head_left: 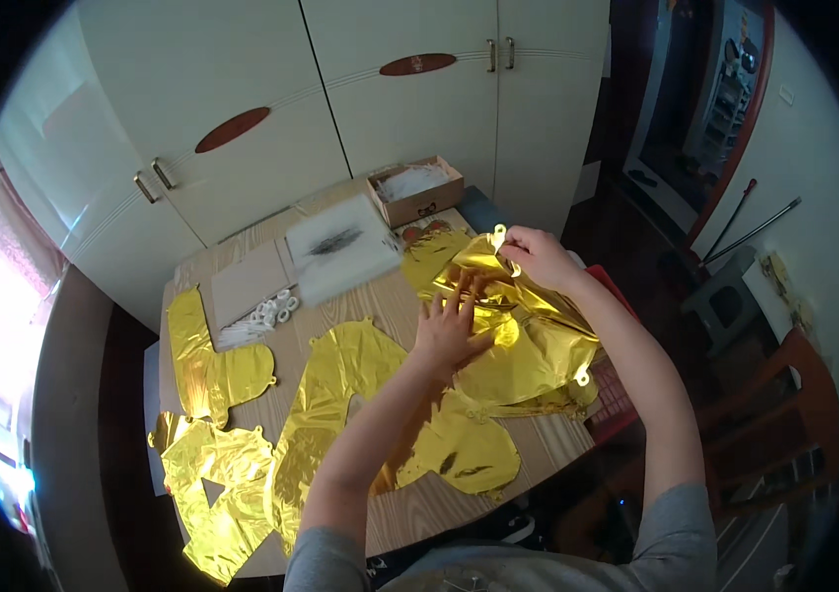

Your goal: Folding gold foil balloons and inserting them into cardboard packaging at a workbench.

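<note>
The foil (518,373) is pinched at its far edge by the right hand's (540,259) closed fingers, the nearer to that edge, its creased bulk lying bodyward of them, long axis unclear, and is overlaid by the left hand's (447,337) open, splayed fingers.

Pale cabinets (419,113) stand behind — bright window (5,335) left, white wall (824,168) right.

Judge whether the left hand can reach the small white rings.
Likely yes: the left hand, spread on gold foil, has only a flat foil balloon and tabletop between it and the white rings.
</note>
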`<state>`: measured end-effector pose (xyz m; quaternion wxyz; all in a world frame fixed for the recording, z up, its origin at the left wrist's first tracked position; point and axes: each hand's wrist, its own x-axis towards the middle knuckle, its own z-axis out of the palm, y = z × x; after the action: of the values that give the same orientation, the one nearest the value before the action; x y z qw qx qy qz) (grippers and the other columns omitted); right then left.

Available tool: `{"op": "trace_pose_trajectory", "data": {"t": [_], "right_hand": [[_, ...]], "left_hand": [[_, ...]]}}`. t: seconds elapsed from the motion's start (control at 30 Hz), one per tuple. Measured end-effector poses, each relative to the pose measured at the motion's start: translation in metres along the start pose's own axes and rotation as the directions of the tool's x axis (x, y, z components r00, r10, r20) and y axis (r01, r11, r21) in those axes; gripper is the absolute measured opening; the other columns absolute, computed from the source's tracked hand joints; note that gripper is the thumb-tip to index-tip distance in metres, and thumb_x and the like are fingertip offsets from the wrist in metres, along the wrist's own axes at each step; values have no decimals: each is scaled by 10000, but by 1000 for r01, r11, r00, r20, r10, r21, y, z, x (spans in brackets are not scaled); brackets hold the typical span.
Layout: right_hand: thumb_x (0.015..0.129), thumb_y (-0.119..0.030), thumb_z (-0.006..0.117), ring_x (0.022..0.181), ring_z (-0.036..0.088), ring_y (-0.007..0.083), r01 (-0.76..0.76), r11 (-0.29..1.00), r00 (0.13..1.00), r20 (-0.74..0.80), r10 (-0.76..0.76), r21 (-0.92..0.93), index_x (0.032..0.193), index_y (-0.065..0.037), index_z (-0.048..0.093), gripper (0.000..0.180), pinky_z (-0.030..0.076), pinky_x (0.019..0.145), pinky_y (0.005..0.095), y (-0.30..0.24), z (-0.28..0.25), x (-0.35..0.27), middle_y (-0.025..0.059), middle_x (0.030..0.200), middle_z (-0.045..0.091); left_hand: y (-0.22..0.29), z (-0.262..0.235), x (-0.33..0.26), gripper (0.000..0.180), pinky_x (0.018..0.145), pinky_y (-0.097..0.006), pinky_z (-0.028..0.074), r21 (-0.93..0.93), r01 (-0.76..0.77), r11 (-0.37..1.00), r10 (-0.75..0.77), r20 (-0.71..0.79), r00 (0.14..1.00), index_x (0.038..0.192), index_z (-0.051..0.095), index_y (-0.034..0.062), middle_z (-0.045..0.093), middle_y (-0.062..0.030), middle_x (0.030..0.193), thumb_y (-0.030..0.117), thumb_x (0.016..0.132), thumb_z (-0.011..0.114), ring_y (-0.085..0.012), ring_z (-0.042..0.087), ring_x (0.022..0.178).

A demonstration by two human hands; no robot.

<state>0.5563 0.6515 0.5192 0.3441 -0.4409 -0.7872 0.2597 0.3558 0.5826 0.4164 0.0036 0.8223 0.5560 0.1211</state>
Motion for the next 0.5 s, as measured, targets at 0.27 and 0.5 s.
{"op": "trace_pose_trajectory", "data": {"t": [0.27, 0.5], "right_hand": [[900, -216, 589, 731, 579, 184, -120, 965, 843, -489, 223, 232, 908, -1, 601, 215, 451, 679, 350, 81, -56, 52, 112, 792, 631], [933, -241, 555, 878, 621, 254, 33, 985, 529, -840, 125, 167, 993, 3, 626, 261, 465, 797, 354, 76, -153, 87, 144, 928, 656]], "left_hand": [[-6, 18, 8, 965, 1095, -654, 107, 77, -13, 997, -5, 224, 975, 1510, 238, 261, 144, -225, 1553, 837, 752, 394, -549, 101, 1385], [-8, 19, 12, 903, 1105, -652, 74, 115, -15, 993, -15, 258, 966, 1516, 193, 304, 123, -189, 1572, 689, 773, 532, -524, 73, 1405]]}}
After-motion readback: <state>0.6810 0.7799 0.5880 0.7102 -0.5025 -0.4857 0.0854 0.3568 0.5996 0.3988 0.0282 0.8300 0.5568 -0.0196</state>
